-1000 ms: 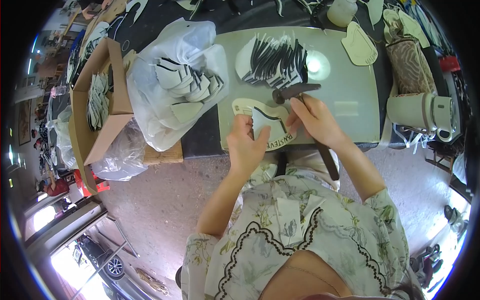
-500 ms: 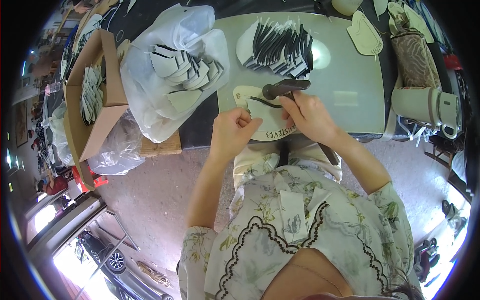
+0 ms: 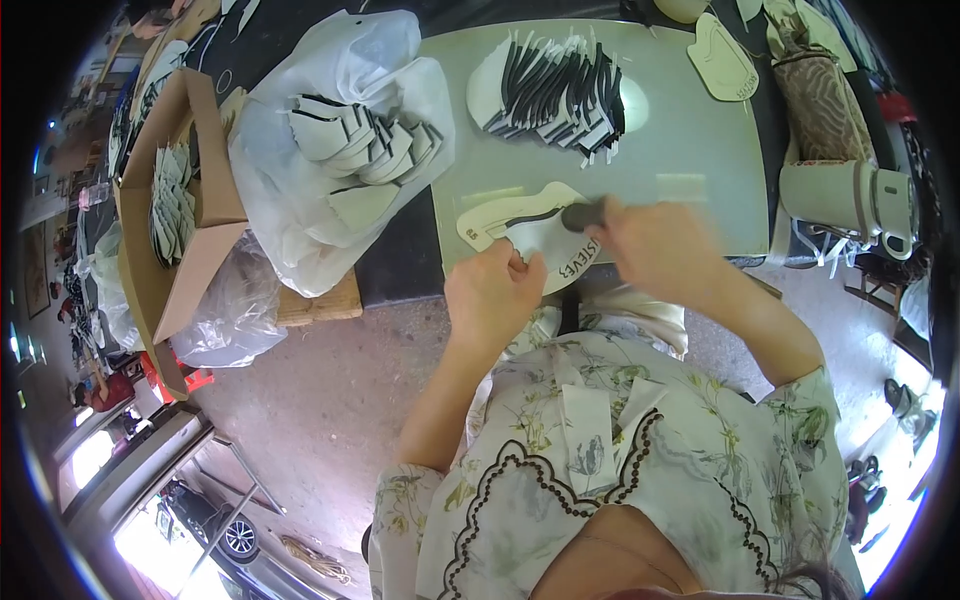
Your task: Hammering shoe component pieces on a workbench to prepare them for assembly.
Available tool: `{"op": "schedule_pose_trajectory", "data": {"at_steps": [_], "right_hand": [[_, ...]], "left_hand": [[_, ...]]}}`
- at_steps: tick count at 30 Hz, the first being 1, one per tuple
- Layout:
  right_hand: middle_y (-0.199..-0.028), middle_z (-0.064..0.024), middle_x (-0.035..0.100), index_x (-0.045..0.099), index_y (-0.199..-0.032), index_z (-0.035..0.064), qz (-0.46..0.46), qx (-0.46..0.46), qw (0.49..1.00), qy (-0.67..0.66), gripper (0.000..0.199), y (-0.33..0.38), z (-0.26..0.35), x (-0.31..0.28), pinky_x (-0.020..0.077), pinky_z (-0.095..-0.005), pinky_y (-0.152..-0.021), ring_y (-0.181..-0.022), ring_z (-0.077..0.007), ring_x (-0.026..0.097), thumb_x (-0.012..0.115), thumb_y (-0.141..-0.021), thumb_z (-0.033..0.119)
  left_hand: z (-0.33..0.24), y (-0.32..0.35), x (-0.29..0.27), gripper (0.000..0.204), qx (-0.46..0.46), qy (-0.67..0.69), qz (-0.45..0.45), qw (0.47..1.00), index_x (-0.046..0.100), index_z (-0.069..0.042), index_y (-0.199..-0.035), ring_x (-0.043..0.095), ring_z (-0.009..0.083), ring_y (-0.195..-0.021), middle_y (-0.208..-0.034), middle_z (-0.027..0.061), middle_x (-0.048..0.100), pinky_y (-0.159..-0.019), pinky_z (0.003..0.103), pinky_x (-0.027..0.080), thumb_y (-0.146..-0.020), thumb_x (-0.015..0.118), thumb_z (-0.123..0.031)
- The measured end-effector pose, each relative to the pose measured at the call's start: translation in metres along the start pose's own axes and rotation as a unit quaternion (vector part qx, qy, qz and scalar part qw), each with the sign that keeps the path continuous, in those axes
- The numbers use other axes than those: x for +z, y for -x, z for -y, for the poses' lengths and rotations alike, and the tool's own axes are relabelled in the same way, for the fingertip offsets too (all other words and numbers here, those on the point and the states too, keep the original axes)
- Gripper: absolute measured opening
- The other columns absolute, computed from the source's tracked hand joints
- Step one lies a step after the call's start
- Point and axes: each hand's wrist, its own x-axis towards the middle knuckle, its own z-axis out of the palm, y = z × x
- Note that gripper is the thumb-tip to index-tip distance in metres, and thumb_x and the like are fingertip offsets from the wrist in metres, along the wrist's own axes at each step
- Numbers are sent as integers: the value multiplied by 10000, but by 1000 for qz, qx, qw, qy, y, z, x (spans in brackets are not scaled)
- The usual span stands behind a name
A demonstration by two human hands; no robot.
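Observation:
At the table's near edge lies a cream shoe-part template (image 3: pixel 487 218) with dark printing along its rim. A white piece with a black edge strip (image 3: pixel 540 240) lies on top of it. My left hand (image 3: pixel 495 292) is closed, pinching the near edge of these layered pieces between thumb and fingers. My right hand (image 3: pixel 660 248), blurred by motion, is closed around a hammer. The dark hammer head (image 3: pixel 582 215) is over the black strip; whether it touches cannot be made out. Most of the handle is hidden by the hand.
A pile of black-and-white pieces (image 3: pixel 560 90) lies on the pale board (image 3: pixel 690 150). Left are a white plastic bag (image 3: pixel 270 190) holding similar pieces and a cardboard box (image 3: pixel 215 190). Right are another template (image 3: pixel 722 60), a patterned bundle (image 3: pixel 820 110) and a pale flask (image 3: pixel 835 200).
The template has turned counterclockwise. My left hand has shifted right and nearer with it. My right hand has moved right, and the hammer head has shifted right and nearer, over the strip.

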Motion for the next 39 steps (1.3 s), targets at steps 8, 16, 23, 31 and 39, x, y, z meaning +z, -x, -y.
{"op": "schedule_pose_trajectory", "data": {"at_steps": [8,16,23,31,39], "right_hand": [[-578,-156,588,507,-910,-9,56,41,995,70,269,2,11,5,446,-459,-474,-523,-377,596,550,-956,253],[-597,-156,589,503,-927,2,60,65,995,54,244,2,12,9,449,-456,-468,-526,-377,601,568,-945,236],[-608,-151,596,502,-930,1,64,65,994,62,241,-2,10,6,458,-452,-470,-528,-374,604,560,-948,234],[-576,-139,596,477,-852,11,55,19,995,81,277,-7,9,4,472,-424,-465,-505,-341,608,547,-962,255],[-567,-141,591,480,-847,4,57,10,996,74,284,-6,6,3,470,-430,-468,-511,-347,609,554,-958,255]], "left_hand": [[16,-31,-4,210,233,50,-46,970,647,-75,-895,554,298,-960,-922,69,637,-846,422,396,-707,724,-127],[20,-32,12,170,242,81,-90,963,693,-102,-894,547,253,-855,-875,22,630,-779,394,338,-733,697,-49],[28,-34,23,227,377,14,-153,914,699,-92,-906,557,217,-879,-879,-3,611,-834,384,345,-687,687,-30],[28,-35,24,241,389,6,-170,905,718,-92,-936,572,220,-857,-873,2,615,-815,382,363,-705,692,-25],[40,-37,20,281,409,11,-149,900,704,-67,-962,576,239,-880,-898,23,616,-807,382,422,-684,697,-32]]}}
